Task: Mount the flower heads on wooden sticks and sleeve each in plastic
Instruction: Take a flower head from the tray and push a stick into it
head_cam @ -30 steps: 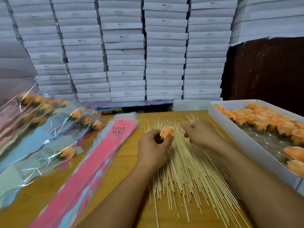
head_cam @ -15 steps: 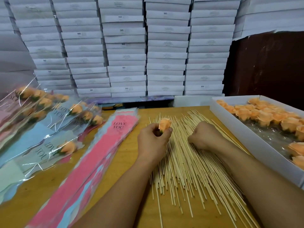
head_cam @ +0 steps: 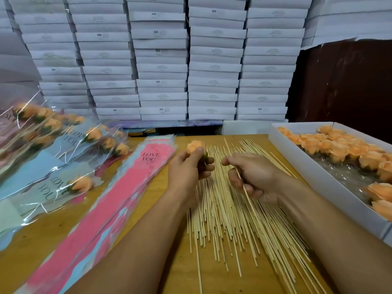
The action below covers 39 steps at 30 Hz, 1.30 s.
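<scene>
Both forearms are reaching forward over the stick pile [head_cam: 233, 219]. The left hand [head_cam: 188, 168] is hovering above the pile's far left edge, fingers [head_cam: 209, 161] curling round a flower [head_cam: 194, 146]. The right hand [head_cam: 252, 177] is hanging just right of it, above the pile's middle, pinching one stick [head_cam: 247, 194] between thumb and curled fingers.

Even, moderately bright overhead light leaves only soft shadows under the forearms on the wooden table [head_cam: 174, 270], white glare streaks the clear sleeved flowers [head_cam: 53, 158] at the left, which smear with motion blur, and wide-angle distortion bows the stacked white boxes [head_cam: 161, 60] at the far edges.
</scene>
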{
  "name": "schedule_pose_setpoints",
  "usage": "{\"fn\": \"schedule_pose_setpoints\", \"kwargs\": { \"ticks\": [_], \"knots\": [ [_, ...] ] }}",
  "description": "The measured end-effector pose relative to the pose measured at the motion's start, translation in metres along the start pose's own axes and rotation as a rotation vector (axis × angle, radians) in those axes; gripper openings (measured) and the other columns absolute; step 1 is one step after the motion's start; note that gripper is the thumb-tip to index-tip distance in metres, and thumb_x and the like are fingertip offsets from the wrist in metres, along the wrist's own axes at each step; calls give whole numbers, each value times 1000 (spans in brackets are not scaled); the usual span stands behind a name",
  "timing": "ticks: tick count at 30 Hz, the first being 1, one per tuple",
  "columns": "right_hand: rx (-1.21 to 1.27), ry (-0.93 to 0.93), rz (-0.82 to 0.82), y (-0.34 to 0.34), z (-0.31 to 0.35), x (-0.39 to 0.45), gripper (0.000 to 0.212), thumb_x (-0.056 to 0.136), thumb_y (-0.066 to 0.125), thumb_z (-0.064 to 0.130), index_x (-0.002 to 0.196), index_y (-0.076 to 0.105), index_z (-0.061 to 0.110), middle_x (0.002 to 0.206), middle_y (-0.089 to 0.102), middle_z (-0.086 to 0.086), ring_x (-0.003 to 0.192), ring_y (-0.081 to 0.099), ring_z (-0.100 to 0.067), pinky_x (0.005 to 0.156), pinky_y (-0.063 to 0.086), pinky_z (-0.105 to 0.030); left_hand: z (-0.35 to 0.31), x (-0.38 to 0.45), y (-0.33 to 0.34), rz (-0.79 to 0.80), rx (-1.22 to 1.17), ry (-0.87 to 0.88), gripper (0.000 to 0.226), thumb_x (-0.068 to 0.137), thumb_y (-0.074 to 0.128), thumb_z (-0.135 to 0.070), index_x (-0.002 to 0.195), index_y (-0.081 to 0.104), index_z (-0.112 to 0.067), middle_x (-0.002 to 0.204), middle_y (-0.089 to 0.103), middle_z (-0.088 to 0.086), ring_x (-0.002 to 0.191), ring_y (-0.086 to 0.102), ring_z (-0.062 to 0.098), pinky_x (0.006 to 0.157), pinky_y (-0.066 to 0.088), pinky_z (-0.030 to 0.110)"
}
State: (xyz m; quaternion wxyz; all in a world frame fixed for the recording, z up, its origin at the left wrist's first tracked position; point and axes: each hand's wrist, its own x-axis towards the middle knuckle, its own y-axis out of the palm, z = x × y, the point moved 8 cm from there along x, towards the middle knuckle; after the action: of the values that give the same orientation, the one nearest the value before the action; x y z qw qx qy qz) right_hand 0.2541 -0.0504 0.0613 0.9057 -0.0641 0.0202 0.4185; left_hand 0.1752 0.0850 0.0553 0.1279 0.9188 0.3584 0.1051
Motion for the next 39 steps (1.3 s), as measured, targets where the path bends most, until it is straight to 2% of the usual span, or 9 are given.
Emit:
{"fn": "schedule_pose_setpoints", "kwargs": {
  "ticks": [3,7,11,14,17,24,30,36,39],
  "knots": [
    [-90,-84,39,13,7,-6,35,108,37,29,108,71,20,51,49,-1,35,33,-10,31,20,-17,2,1,0,23,-182,-80,26,103,53,-21,118,58,0,84,74,17,68,71,20,56,56,24],
    [-80,-168,94,29,17,-14,28,103,49,17,103,77,14,53,51,-4,35,35,-8,30,25,-18,5,5,-1,17,-375,-150,31,102,53,-21,123,55,2,79,73,18,63,71,22,57,60,29],
    [-73,-231,132,39,21,-17,48,95,37,-2,129,64,19,46,46,-5,35,34,-11,33,30,-20,6,6,-2,14,-455,-181,23,100,57,-22,110,60,-2,82,72,19,59,67,18,52,57,25],
    [-190,-288,161,46,24,-21,64,91,37,-3,143,50,33,43,45,-4,36,37,-11,35,34,-20,6,7,-3,-3,-479,-190,19,99,59,-24,97,63,-6,78,71,15,63,65,16,56,56,24],
    [-247,-369,155,50,31,-25,56,99,40,2,137,53,41,42,43,-1,35,38,-10,39,37,-19,5,7,-3,1,-486,-194,21,100,58,-26,93,65,-7,76,72,13,69,64,16,61,55,23],
    [-386,-369,121,52,30,-27,60,100,38,1,151,44,33,40,45,-2,34,39,-10,42,39,-22,2,9,-5,3,-467,-161,26,98,60,-32,102,65,-6,78,74,14,64,68,14,68,56,23],
    [-407,-370,106,55,32,-29,62,100,37,0,152,40,34,40,46,0,34,40,-9,50,42,-33,2,11,-4,10,-457,-136,25,98,61,-30,109,63,-7,76,74,14,63,70,14,62,57,23],
    [-409,-367,103,54,32,-29,62,100,38,0,152,39,34,41,47,-1,35,41,-10,47,41,-30,2,11,-4,22,-473,-130,21,99,61,-27,106,64,-8,73,74,13,62,70,14,60,57,23],
    [-431,-373,107,55,33,-30,64,99,37,0,148,40,40,42,47,-2,36,41,-10,54,44,-39,2,11,-3,23,-477,-128,19,98,61,-26,103,63,-8,72,74,12,63,71,14,62,58,23]
  ]
}}
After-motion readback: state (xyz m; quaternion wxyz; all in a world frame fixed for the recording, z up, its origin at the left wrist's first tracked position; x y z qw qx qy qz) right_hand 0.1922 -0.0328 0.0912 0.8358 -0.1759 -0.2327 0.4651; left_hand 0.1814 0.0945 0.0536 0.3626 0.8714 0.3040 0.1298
